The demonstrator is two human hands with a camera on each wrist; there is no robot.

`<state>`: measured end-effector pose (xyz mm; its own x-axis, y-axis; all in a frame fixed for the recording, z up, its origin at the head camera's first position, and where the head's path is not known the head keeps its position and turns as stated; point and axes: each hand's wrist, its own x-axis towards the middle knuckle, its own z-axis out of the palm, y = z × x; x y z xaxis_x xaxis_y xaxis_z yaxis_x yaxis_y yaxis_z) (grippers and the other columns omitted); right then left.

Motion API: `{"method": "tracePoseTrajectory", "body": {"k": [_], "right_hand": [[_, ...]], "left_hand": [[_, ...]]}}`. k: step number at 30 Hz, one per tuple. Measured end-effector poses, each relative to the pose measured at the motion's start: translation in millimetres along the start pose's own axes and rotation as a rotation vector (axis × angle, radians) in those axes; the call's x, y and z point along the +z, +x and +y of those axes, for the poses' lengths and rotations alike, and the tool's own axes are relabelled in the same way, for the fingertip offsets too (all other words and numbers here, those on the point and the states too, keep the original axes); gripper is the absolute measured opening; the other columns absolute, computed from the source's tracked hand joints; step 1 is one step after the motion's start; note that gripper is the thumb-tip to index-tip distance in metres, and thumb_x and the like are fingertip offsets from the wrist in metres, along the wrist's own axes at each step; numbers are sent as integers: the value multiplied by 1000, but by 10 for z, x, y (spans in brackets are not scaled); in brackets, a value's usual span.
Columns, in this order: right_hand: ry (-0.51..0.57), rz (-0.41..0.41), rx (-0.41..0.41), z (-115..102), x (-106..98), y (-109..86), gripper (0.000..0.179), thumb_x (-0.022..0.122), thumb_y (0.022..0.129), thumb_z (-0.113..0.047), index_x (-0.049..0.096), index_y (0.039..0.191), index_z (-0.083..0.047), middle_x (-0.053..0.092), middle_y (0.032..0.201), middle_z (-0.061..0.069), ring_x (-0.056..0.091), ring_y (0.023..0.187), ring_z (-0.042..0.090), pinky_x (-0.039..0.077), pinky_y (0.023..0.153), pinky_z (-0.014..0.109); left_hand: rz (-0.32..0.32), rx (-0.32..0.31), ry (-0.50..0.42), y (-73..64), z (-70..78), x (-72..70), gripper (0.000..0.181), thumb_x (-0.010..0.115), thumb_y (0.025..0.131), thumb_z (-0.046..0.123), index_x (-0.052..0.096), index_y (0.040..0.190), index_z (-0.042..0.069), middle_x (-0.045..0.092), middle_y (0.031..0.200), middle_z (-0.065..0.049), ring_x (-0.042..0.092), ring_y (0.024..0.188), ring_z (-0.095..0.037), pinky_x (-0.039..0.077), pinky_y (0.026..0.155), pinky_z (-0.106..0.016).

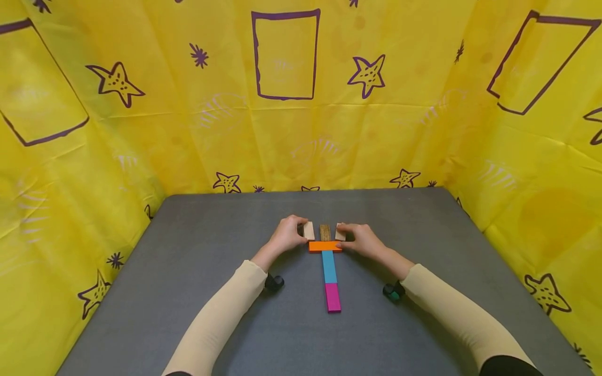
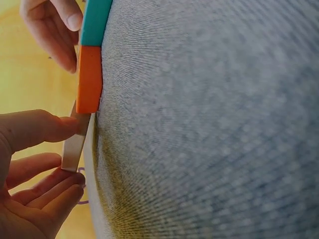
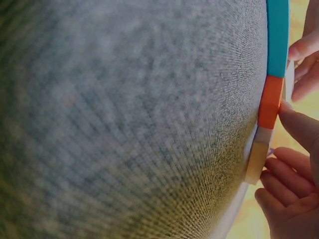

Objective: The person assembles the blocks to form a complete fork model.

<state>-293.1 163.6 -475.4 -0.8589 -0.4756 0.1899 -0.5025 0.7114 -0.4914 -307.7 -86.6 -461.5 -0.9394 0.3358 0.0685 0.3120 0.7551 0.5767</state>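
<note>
My left hand (image 1: 287,232) pinches a pale wooden block (image 1: 308,231) between thumb and fingertips, just beyond the left end of an orange block (image 1: 324,246). At the orange block's other end, my right hand (image 1: 364,241) has its fingers around a second pale wooden block (image 1: 339,232); the thumb tip overlaps the orange block's edge. Between the two pale blocks lies a brown wooden block (image 1: 325,232). A blue block (image 1: 329,266) and a magenta block (image 1: 333,297) run in line from the orange one toward me. The right wrist view shows the fingers (image 3: 289,177) beside the pale block.
The blocks lie flat on a grey cloth-covered table (image 1: 226,219). Yellow fabric (image 1: 282,141) with drawn stars and frames stands around the back and sides. A dark strap (image 1: 274,283) is on the left wrist, another dark strap (image 1: 393,291) on the right.
</note>
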Motion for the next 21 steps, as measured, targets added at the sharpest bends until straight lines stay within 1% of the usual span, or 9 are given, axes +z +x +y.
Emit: {"method": "tracePoseTrajectory", "body": {"k": [6, 14, 21], "right_hand": [[8, -5, 8, -7, -3, -2, 56, 77, 79, -26, 60, 126, 0, 61, 126, 15, 56, 119, 32, 45, 97, 46], [9, -4, 9, -10, 3, -7, 56, 77, 79, -25, 60, 126, 0, 61, 127, 16, 57, 119, 32, 45, 97, 46], [15, -8, 12, -11, -8, -7, 56, 77, 80, -25, 60, 126, 0, 61, 127, 16, 57, 119, 32, 45, 97, 46]], "left_hand": [[-16, -9, 9, 8, -24, 11, 56, 80, 73, 12, 62, 125, 3, 62, 122, -14, 56, 112, -29, 47, 95, -41], [-37, 1, 8, 1, -41, 12, 55, 80, 74, 13, 62, 124, 2, 63, 122, -14, 57, 111, -29, 47, 96, -41], [-57, -18, 16, -15, -41, 0, 53, 79, 75, 16, 62, 124, 2, 62, 123, -14, 55, 114, -30, 44, 99, -41]]}}
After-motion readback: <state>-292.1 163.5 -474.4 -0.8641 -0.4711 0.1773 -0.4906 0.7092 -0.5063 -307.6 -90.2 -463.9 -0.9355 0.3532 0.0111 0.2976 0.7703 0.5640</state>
